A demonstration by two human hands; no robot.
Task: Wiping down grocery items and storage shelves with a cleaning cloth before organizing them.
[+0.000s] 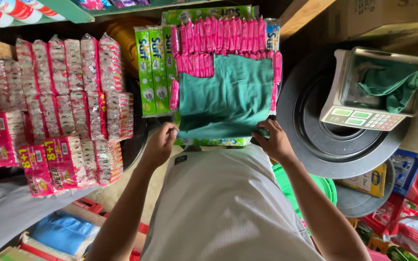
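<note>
A folded green cloth (226,96) lies flat on top of a stack of goods in front of me. My left hand (160,144) grips its near left corner. My right hand (273,140) pinches its near right edge. Rows of pink sachets (221,36) line the far side of the cloth, and more pink sachets run down both of its sides. Green soap bars (152,70) lie just left of it.
Stacks of pink-and-white packets (66,96) fill the left. On the right a digital scale (378,89), holding another green cloth, sits on large black round lids (315,140). A green bucket rim (325,186) and assorted packages lie lower right.
</note>
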